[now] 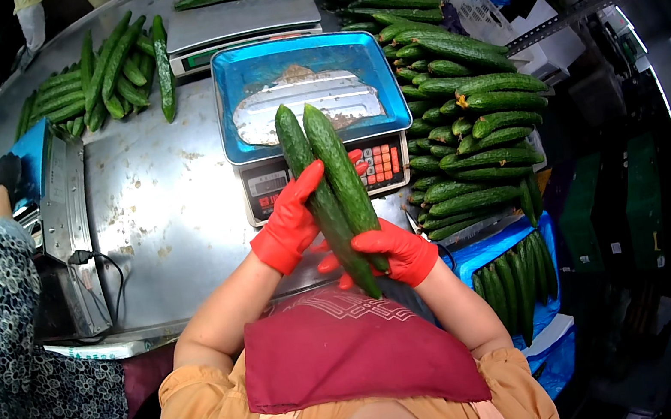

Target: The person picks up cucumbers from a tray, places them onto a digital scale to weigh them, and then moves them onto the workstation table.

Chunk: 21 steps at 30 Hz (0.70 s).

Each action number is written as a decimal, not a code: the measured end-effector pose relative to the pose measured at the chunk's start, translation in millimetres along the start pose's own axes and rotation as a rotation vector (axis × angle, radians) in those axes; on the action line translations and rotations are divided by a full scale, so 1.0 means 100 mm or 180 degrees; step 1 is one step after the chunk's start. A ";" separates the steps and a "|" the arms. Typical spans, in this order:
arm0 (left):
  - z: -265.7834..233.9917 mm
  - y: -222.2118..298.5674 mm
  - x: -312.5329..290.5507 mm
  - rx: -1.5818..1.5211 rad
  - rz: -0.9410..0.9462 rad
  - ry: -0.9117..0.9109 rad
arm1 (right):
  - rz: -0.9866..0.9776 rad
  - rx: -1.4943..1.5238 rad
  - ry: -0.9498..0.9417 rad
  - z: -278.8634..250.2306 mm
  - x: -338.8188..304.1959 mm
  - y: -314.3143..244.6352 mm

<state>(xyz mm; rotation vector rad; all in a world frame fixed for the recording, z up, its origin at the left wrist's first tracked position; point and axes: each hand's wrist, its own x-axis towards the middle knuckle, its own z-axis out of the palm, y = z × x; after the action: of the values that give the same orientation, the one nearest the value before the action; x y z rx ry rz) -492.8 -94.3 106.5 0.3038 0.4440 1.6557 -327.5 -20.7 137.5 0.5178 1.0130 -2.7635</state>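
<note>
Two long green cucumbers point(337, 161) lie side by side in my hands, slanting over the front edge of a digital scale. From the left, my left hand point(286, 227), in a red rubber glove, closes round their middle; some of its fingertips show beyond them, over the keypad. My right hand point(403, 255), gloved the same way, grips their near ends, with its thumb on top and fingers underneath. The scale point(263, 187) has a blue-lined pan point(253, 73), worn to bare metal in the middle, and holds no cucumbers. The cucumbers' far tips overlap the pan.
Cucumbers are stacked along the right point(480, 131), and more stand in a blue-lined crate point(520, 282). A smaller pile point(106, 70) is at the far left. Behind my scale, another scale point(238, 23) carries cucumbers. At left, a co-worker's dark-gloved hand point(4, 172) is beside a blue-topped machine point(44, 175).
</note>
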 end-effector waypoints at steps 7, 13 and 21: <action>-0.03 0.60 0.00 0.0802 0.0380 -0.0049 | 0.0320 -0.0334 -0.0116 -0.08 -0.17 -0.16; -0.13 0.60 -0.05 0.1276 0.0670 0.0070 | 0.0673 -0.0601 -0.0184 -0.19 -0.26 -0.12; -0.11 0.54 0.06 0.0642 0.0859 0.1118 | 0.0172 -0.0270 0.0099 -0.09 -0.22 -0.15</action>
<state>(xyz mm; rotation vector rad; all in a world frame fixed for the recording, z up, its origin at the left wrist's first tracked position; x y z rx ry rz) -546.5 -94.4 120.7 0.2279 0.8686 1.9401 -308.5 -2.8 148.1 0.5686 1.1007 -2.6601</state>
